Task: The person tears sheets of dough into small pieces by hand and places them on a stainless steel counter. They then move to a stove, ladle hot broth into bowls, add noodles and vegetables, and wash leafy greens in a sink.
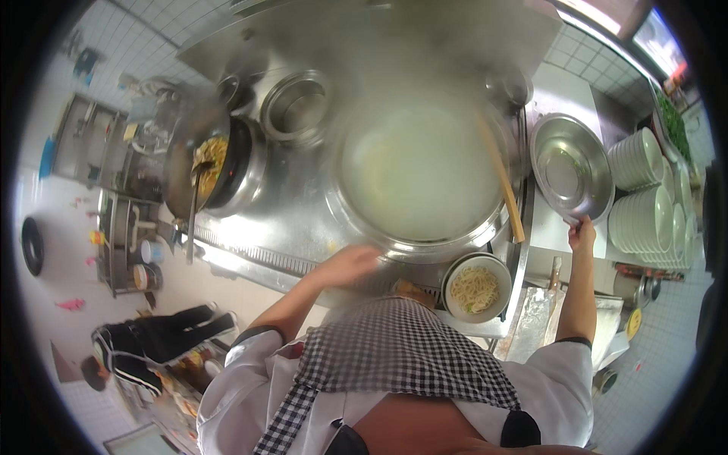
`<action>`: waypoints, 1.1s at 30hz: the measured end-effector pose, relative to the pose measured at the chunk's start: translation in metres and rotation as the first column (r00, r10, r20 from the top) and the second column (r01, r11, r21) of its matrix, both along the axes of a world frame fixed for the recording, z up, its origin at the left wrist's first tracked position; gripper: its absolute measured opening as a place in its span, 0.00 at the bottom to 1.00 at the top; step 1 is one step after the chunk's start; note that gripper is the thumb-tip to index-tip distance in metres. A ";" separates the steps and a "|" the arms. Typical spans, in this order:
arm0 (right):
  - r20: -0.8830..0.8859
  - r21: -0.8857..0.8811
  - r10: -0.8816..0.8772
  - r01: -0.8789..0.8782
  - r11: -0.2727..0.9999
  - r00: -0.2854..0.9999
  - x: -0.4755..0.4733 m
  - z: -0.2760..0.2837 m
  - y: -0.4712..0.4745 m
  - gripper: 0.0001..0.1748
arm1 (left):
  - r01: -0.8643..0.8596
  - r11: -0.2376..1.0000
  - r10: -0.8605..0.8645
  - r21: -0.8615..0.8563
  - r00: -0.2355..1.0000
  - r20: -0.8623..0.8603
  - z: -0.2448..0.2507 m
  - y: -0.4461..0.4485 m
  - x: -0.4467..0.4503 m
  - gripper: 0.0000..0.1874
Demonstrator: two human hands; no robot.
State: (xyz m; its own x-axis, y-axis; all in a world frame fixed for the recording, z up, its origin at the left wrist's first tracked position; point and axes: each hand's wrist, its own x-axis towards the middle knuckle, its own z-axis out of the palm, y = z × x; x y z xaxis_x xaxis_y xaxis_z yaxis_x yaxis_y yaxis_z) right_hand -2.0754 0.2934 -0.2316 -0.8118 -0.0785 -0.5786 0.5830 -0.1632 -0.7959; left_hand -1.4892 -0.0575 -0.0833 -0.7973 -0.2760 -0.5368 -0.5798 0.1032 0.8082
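Observation:
My right hand (581, 234) grips the near rim of a stainless-steel basin (569, 165), tilted over the white counter at the right. A few green scraps cling inside the basin. My left hand (351, 265) is motion-blurred, and I see nothing held in it; it is just off the front left rim of a large round cooking pot (421, 245). Cloudy, steaming liquid (421, 170) fills that pot. A wooden stick (503, 179) leans across its right rim, the upper end lost in steam. By the stove's front right corner stands a bowl of noodles (475, 289).
Left on the stove are a tilted wok (185, 142) with food and a ladle (194, 213), and an open steel pot (296, 108). Stacked white bowls (640, 219) border the basin. A cleaver-like blade with a handle (555, 273) lies below. Another person (142, 341) stands far left.

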 end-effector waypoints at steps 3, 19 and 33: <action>-0.067 0.109 0.119 -0.111 0.988 0.991 0.036 0.051 0.012 0.09 | -0.250 0.968 0.243 0.030 0.959 0.145 -0.013 0.031 0.077 0.21; 0.034 0.052 0.625 -0.626 0.778 0.780 0.312 0.200 -0.127 0.09 | -0.355 0.933 0.360 0.061 0.922 -0.140 -0.076 0.108 0.235 0.21; -0.139 0.545 0.985 -0.823 0.162 0.102 0.482 0.177 -0.369 0.15 | -0.952 0.300 0.932 0.064 0.307 0.192 -0.107 0.227 0.436 0.21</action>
State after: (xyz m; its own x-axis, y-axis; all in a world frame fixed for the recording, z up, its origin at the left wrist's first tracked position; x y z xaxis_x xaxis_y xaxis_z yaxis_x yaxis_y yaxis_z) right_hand -1.5933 -0.0760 -0.0549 -0.3420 -0.8465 -0.4081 -0.2515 0.5009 -0.8282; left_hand -1.0529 0.1692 -0.1902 0.0171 -0.7173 -0.6965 -0.2746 -0.6732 0.6866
